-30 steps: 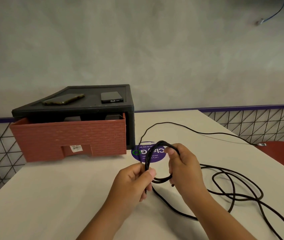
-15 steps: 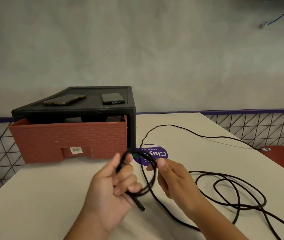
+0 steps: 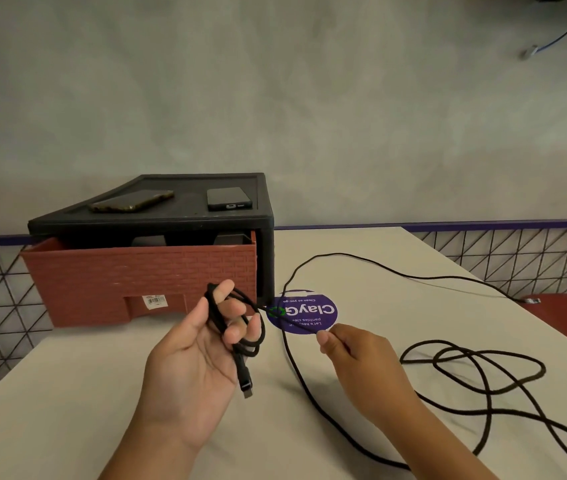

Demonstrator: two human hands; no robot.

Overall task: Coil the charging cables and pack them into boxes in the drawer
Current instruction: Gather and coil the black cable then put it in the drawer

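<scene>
The desk [image 3: 102, 393] has a plain off-white top. A black drawer unit [image 3: 171, 224] stands at its far left, its brick-patterned red drawer [image 3: 136, 278] pulled out. A round purple sticker [image 3: 309, 313] sits just right of the unit. Loose loops of black cable [image 3: 489, 392] lie on the right side.

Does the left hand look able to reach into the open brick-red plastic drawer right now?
Probably yes: nothing stands between the left hand and the brick-red plastic drawer, which is pulled partly out. But loops of black charging cable hang round its fingers.
</scene>
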